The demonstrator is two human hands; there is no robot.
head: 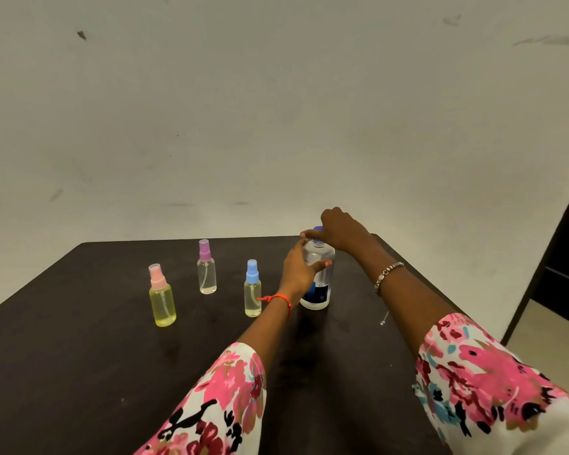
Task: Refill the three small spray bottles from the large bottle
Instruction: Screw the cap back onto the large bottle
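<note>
L hand (298, 274) fingers grasp big bottle (322, 285), R hand (342, 229) fingers pinch cap (318, 228)

No words, brand or numbers can be read anywhere. The only printed surface is a dark blue label (320, 294) low on the large bottle (322, 257), which stands near the far edge of the table (79, 339), toward its right corner. The left hand (298, 270) hides part of the label. A few pale marks show on the part of it that can be seen, too small and blurred to make out.
</note>
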